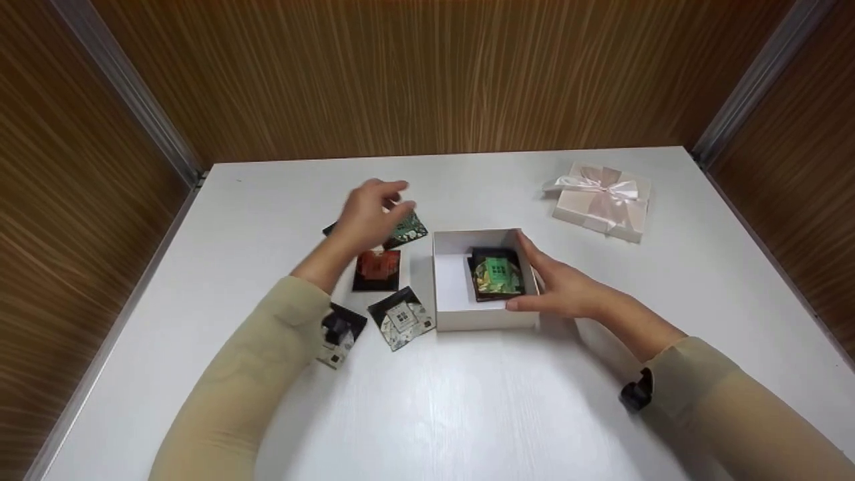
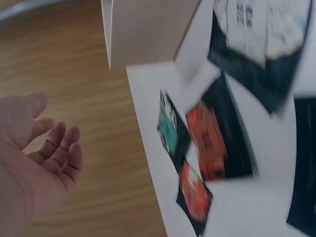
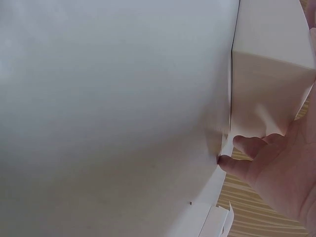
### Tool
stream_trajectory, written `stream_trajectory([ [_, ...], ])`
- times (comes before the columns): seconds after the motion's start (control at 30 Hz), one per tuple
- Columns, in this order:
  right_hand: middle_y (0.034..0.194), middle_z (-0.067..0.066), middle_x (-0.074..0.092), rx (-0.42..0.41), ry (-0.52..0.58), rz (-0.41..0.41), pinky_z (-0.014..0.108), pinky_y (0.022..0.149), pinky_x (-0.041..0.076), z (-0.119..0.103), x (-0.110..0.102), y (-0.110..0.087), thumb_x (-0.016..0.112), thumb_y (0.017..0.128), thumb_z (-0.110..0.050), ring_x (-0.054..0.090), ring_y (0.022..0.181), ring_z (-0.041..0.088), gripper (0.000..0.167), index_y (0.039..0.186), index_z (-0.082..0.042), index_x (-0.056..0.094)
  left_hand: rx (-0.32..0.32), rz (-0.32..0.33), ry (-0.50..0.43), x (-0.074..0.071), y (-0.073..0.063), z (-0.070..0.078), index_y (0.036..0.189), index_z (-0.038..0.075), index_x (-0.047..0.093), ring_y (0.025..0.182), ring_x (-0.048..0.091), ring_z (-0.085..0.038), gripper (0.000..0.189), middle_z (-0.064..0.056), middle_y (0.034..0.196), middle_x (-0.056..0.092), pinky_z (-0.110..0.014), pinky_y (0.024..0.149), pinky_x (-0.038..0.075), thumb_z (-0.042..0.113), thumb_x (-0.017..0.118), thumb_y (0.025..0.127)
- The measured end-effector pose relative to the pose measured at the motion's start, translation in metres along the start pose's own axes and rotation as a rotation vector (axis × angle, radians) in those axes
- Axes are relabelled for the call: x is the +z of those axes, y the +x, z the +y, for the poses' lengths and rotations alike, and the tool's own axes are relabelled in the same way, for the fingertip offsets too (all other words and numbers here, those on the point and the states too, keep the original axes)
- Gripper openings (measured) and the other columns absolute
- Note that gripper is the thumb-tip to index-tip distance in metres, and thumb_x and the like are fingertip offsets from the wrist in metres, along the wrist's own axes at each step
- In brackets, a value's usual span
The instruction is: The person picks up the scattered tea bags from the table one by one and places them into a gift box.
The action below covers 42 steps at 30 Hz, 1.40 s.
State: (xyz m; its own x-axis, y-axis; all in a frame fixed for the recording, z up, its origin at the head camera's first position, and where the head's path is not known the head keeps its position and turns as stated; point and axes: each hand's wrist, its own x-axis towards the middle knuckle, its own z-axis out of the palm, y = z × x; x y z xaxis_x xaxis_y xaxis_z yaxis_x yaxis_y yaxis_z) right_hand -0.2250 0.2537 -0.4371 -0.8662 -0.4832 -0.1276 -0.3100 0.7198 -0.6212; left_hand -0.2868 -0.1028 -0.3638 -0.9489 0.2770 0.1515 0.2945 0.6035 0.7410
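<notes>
An open-topped white box (image 1: 484,321) stands on the table. My right hand (image 1: 566,288) grips its right side, thumb at the near corner and fingers toward the far one; the right wrist view shows fingertips along the box wall (image 3: 269,94). Inside, toward the right, lies a stack of flat square packets, a green one (image 1: 497,275) on top. My left hand (image 1: 366,215) is raised left of the box with nothing in it, fingers loosely bent. It partly covers a dark green packet (image 1: 413,230). Nearer me lie a red packet (image 1: 378,267) and a pale grey packet (image 1: 402,319).
Another grey packet (image 1: 342,337) is partly hidden by my left sleeve. A second red packet (image 2: 195,192) shows in the left wrist view. The pale pink lid (image 1: 594,206) with a ribbon bow lies at the back right. Wood-patterned panels (image 1: 427,80) enclose the table.
</notes>
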Motion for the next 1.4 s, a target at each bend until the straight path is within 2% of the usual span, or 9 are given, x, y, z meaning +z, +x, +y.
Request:
stream_trajectory([
  [0.13,0.177,0.012,0.005,-0.005,0.004,0.004,0.057,0.126,0.023,0.001,0.000,0.000,0.081,0.087,-0.062,0.022,0.157,0.041,0.129,0.171,-0.021,-0.009,-0.072,0.060,0.009,-0.022,0.001,-0.031,0.152,0.005,0.058,0.127,0.059,-0.032,0.050,-0.019,0.135,0.061,-0.043,0.105,0.051,0.026,0.067,0.107],
  [0.23,0.177,0.012,0.006,-0.008,0.002,0.008,0.056,0.126,0.023,0.001,0.000,-0.001,0.081,0.087,-0.062,0.023,0.157,0.040,0.129,0.171,-0.020,-0.008,-0.135,0.079,0.024,-0.031,0.001,-0.055,0.154,0.006,0.056,0.136,0.053,-0.033,0.053,-0.020,0.143,0.058,-0.046,0.113,0.045,0.028,0.066,0.107],
  [0.43,0.176,0.014,0.007,-0.023,-0.007,0.011,0.056,0.126,0.024,0.001,0.000,-0.001,0.081,0.088,-0.061,0.024,0.157,0.041,0.129,0.171,-0.018,-0.008,-0.207,0.098,0.021,-0.035,-0.004,-0.103,0.155,0.003,0.053,0.145,0.045,-0.036,0.057,-0.021,0.154,0.051,-0.048,0.120,0.038,0.029,0.067,0.106],
  [0.57,0.177,0.011,0.006,-0.016,-0.003,0.008,0.054,0.126,0.024,0.001,0.001,-0.001,0.081,0.087,-0.061,0.024,0.157,0.039,0.129,0.172,-0.020,-0.007,-0.234,0.108,-0.012,-0.032,-0.008,-0.124,0.155,0.000,0.052,0.151,0.038,-0.037,0.059,-0.023,0.159,0.046,-0.047,0.124,0.031,0.029,0.068,0.105],
  [0.77,0.176,0.013,0.006,-0.018,-0.004,0.012,0.056,0.126,0.024,0.000,0.000,-0.001,0.082,0.087,-0.060,0.024,0.157,0.040,0.130,0.171,-0.018,-0.007,-0.294,0.052,-0.072,-0.026,-0.013,-0.137,0.160,0.001,0.044,0.154,0.035,-0.038,0.068,-0.023,0.165,0.037,-0.048,0.124,0.031,0.031,0.069,0.105],
  [0.93,0.177,0.013,0.006,-0.019,-0.007,0.011,0.056,0.126,0.024,0.000,0.000,-0.001,0.081,0.088,-0.060,0.023,0.157,0.041,0.129,0.171,-0.018,-0.008,-0.330,0.021,-0.017,-0.020,-0.012,-0.143,0.162,0.001,0.040,0.156,0.029,-0.037,0.073,-0.022,0.166,0.037,-0.048,0.127,0.025,0.032,0.071,0.104],
  [1.27,0.177,0.013,0.005,-0.017,-0.006,0.014,0.057,0.126,0.023,0.001,0.000,0.001,0.080,0.089,-0.060,0.023,0.157,0.041,0.128,0.172,-0.019,-0.007,-0.254,0.010,0.135,-0.016,-0.011,-0.147,0.159,-0.008,0.040,0.152,0.035,-0.043,0.074,-0.031,0.158,0.043,-0.048,0.126,0.026,0.026,0.073,0.102],
  [1.4,0.177,0.014,0.006,-0.025,-0.012,0.016,0.056,0.126,0.023,0.002,0.001,0.001,0.080,0.089,-0.060,0.023,0.157,0.040,0.127,0.171,-0.016,-0.007,-0.268,-0.002,0.145,-0.016,-0.011,-0.147,0.160,-0.007,0.038,0.151,0.036,-0.042,0.076,-0.031,0.159,0.043,-0.049,0.125,0.028,0.026,0.074,0.102],
])
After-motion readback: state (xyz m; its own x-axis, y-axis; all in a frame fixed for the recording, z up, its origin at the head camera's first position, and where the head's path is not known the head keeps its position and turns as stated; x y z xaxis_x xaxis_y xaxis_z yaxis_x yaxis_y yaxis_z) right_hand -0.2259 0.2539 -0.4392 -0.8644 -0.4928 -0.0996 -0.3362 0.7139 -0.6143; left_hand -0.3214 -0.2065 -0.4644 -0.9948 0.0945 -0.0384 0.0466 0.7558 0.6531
